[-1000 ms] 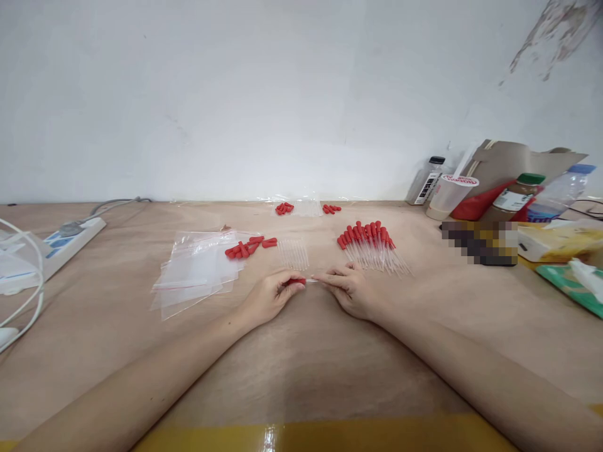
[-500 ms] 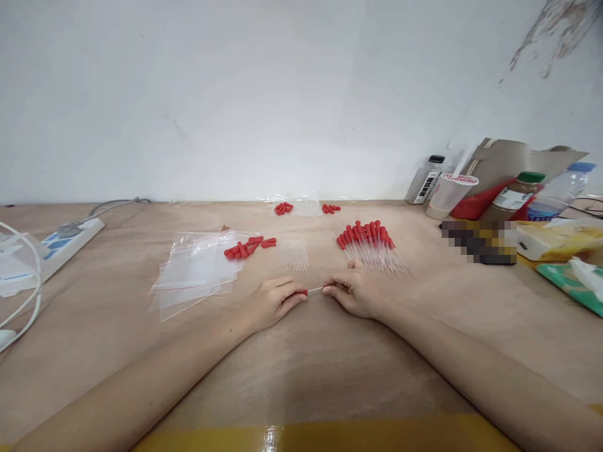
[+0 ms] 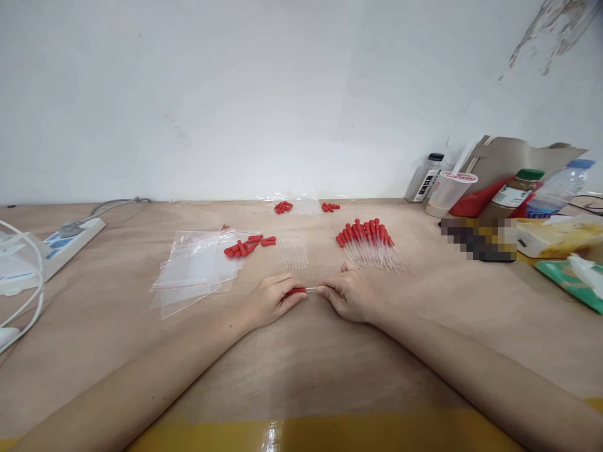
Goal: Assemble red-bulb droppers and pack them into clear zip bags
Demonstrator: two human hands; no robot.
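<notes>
My left hand (image 3: 271, 300) pinches a red rubber bulb (image 3: 295, 290) low over the table. My right hand (image 3: 349, 295) pinches the thin clear glass tube (image 3: 311, 289) that runs into that bulb; the two hands face each other, a short gap apart. Just beyond my left hand lie a row of bare clear tubes (image 3: 293, 252) and a small heap of loose red bulbs (image 3: 247, 245). Beyond my right hand lies a fan of finished droppers with red bulbs (image 3: 370, 243).
A stack of clear zip bags (image 3: 195, 270) lies at left. More red bulbs and tubes (image 3: 306, 206) sit near the wall. A power strip with cables (image 3: 66, 242) is far left. Bottles, a cup (image 3: 450, 193), cardboard and tissue packs crowd the right.
Both hands came a little nearer to me, off the far spot by the tubes. The gap between them has closed slightly, with less bare tube showing between bulb and right fingers.
</notes>
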